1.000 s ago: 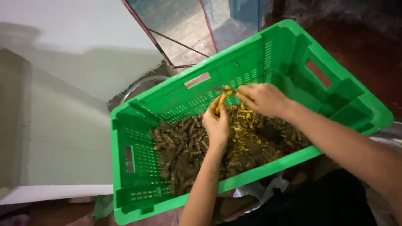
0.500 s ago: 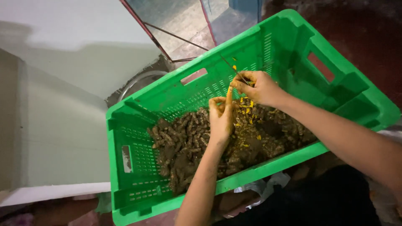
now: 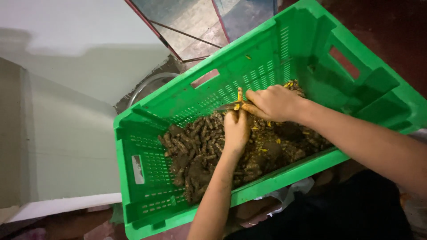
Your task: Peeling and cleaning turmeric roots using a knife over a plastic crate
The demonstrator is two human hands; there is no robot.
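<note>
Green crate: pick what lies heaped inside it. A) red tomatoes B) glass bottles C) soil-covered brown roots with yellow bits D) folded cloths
C: the green crate holds a heap of muddy brown roots strewn with yellow bits, and both hands work above them.

Both hands, the left hand [image 3: 235, 129] and the right hand [image 3: 272, 103], have dropped closer to the root pile [image 3: 200, 155], the yellow piece [image 3: 240, 95] seemingly shorter now.

A home or farmyard sorting spot: green slatted crate [image 3: 147, 169] of muddy roots [image 3: 195, 151], bare plastered wall [image 3: 66, 133].
</note>
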